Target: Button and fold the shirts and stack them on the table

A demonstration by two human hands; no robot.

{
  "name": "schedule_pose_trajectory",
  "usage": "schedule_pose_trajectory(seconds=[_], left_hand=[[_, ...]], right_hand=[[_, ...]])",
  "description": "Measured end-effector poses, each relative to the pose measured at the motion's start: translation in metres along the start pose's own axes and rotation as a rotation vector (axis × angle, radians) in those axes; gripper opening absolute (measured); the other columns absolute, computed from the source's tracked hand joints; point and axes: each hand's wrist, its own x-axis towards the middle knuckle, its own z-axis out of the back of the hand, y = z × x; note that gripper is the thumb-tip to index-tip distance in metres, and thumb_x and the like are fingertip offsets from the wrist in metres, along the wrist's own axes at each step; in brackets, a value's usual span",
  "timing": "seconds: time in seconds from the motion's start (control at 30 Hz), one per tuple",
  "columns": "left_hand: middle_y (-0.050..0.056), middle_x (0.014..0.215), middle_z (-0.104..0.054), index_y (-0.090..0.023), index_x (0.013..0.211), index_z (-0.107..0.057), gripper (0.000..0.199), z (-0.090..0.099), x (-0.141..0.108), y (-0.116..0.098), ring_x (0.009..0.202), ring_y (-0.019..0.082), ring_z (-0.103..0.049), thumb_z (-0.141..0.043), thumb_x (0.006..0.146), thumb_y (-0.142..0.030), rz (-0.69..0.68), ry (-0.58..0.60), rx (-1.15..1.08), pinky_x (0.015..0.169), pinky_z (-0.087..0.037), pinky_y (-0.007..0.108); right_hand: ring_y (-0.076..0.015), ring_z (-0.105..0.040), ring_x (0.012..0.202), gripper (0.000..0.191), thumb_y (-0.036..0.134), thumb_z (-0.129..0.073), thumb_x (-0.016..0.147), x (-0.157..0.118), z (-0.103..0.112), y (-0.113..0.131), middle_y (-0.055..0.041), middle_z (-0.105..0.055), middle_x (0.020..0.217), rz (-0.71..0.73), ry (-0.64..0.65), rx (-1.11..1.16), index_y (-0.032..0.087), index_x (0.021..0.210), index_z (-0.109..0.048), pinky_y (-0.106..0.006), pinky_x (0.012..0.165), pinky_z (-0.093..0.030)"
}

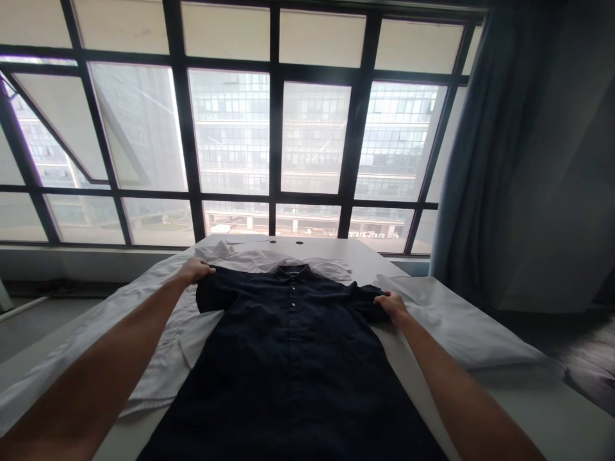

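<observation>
The person's left hand (195,271) is reaching out toward the left of the frame and is pinching the end of one sleeve of a navy short-sleeved shirt (288,365), with the fingers curled closely over the hem. The right hand (393,307) is reaching toward the right of the frame and is holding the end of the other sleeve, its fingers closed around the fabric. Neither hand is holding anything else.

The shirt is lying face up and nearly flat across the lower middle of the frame, with its sleeves spread out to either side. Its dark collar (292,271) is pointing toward the window, and a row of small pale buttons (291,306) is running down the front.

Beneath it, a white shirt (166,326) is spreading out toward the left, while white fabric (456,326) is bunching up on the right. Both are lying on a white table (350,256), whose far end is showing at upper centre. A large black-framed window (273,134) is filling the upper frame, and a blue-grey curtain (485,160) is hanging at upper right.
</observation>
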Motion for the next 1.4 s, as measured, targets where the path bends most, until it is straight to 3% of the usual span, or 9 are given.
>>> schedule_pose_trajectory(seconds=[0.17, 0.33, 0.47, 0.57, 0.73, 0.87, 0.97, 1.13, 1.4], left_hand=[[0.01, 0.097, -0.073, -0.013, 0.098, -0.073, 0.026, -0.01, -0.019, -0.063, 0.094, 0.025, -0.067, -0.067, 0.081, -0.032, -0.135, -0.123, 0.038, 0.081, -0.05, 0.029], [0.012, 0.098, -0.075, -0.014, 0.101, -0.075, 0.027, -0.074, -0.065, -0.115, 0.096, 0.027, -0.069, -0.065, 0.081, -0.029, -0.413, -0.042, 0.058, 0.085, -0.051, 0.031], [0.013, 0.1, -0.075, -0.016, 0.101, -0.075, 0.024, -0.133, -0.107, -0.122, 0.099, 0.028, -0.069, -0.064, 0.08, -0.023, -0.564, 0.166, 0.021, 0.092, -0.051, 0.035], [0.013, 0.101, -0.075, -0.016, 0.102, -0.075, 0.026, -0.156, -0.126, -0.115, 0.099, 0.028, -0.07, -0.068, 0.078, -0.023, -0.621, 0.285, -0.017, 0.092, -0.053, 0.035], [0.009, 0.093, -0.076, -0.015, 0.114, -0.071, 0.038, -0.144, -0.118, -0.103, 0.083, 0.024, -0.072, -0.059, 0.087, -0.039, -0.625, 0.442, -0.1, 0.079, -0.055, 0.033], [0.012, 0.121, -0.07, -0.016, 0.123, -0.067, 0.043, -0.124, -0.094, -0.084, 0.115, 0.028, -0.063, -0.053, 0.091, -0.041, -0.752, 0.339, 0.07, 0.103, -0.045, 0.036], [0.012, 0.147, -0.051, -0.017, 0.138, -0.056, 0.054, -0.122, -0.084, -0.061, 0.141, 0.029, -0.041, -0.05, 0.094, -0.047, -0.754, 0.354, 0.204, 0.118, -0.027, 0.041], [0.012, 0.162, -0.021, -0.017, 0.154, -0.033, 0.069, -0.132, -0.086, -0.032, 0.151, 0.027, -0.015, -0.031, 0.098, -0.058, -0.612, 0.495, 0.425, 0.121, -0.011, 0.048], [0.012, 0.163, -0.017, -0.018, 0.156, -0.03, 0.071, -0.123, -0.082, -0.04, 0.152, 0.029, -0.011, -0.029, 0.098, -0.06, -0.543, 0.547, 0.499, 0.12, -0.006, 0.055]], right_hand=[[-0.0248, -0.07, 0.084, 0.055, 0.025, -0.064, 0.075, -0.003, -0.001, 0.01, -0.0177, -0.07, 0.099, 0.015, 0.059, 0.159, 0.009, 0.126, -0.051, -0.028, 0.066, -0.055], [-0.0239, -0.07, 0.08, 0.038, 0.028, -0.063, 0.078, -0.009, -0.005, 0.021, -0.0124, -0.072, 0.091, 0.05, 0.119, 0.208, 0.015, 0.115, -0.06, -0.03, 0.067, -0.056], [-0.022, -0.07, 0.077, 0.047, 0.025, -0.065, 0.072, -0.012, -0.007, 0.026, -0.0114, -0.073, 0.091, 0.043, 0.054, 0.167, 0.012, 0.118, -0.063, -0.028, 0.065, -0.055], [-0.0243, -0.07, 0.09, 0.052, 0.027, -0.066, 0.07, -0.015, -0.009, 0.035, -0.0114, -0.072, 0.103, 0.121, 0.006, 0.102, 0.012, 0.12, -0.065, -0.031, 0.076, -0.056], [-0.0283, -0.058, 0.122, 0.052, 0.027, -0.062, 0.075, -0.047, -0.021, 0.07, -0.0128, -0.064, 0.129, 0.597, -0.06, -0.184, 0.015, 0.126, -0.065, -0.039, 0.107, -0.043], [-0.0313, -0.054, 0.128, 0.06, 0.028, -0.059, 0.082, -0.101, -0.047, 0.097, -0.0145, -0.051, 0.145, 0.846, 0.102, -0.398, 0.015, 0.14, -0.055, -0.041, 0.107, -0.044], [-0.0322, -0.054, 0.128, 0.065, 0.026, -0.057, 0.084, -0.14, -0.071, 0.101, -0.0128, -0.043, 0.153, 0.965, 0.287, -0.545, 0.019, 0.148, -0.047, -0.041, 0.105, -0.047], [-0.0287, -0.057, 0.125, 0.075, 0.007, -0.049, 0.078, -0.168, -0.095, 0.087, -0.0126, -0.043, 0.153, 1.104, 0.572, -0.563, 0.018, 0.152, -0.04, -0.037, 0.103, -0.049], [-0.0226, -0.06, 0.121, 0.068, -0.001, -0.047, 0.069, -0.17, -0.091, 0.094, -0.0135, -0.063, 0.131, 1.204, 0.628, -0.237, 0.012, 0.135, -0.057, -0.035, 0.105, -0.048]])
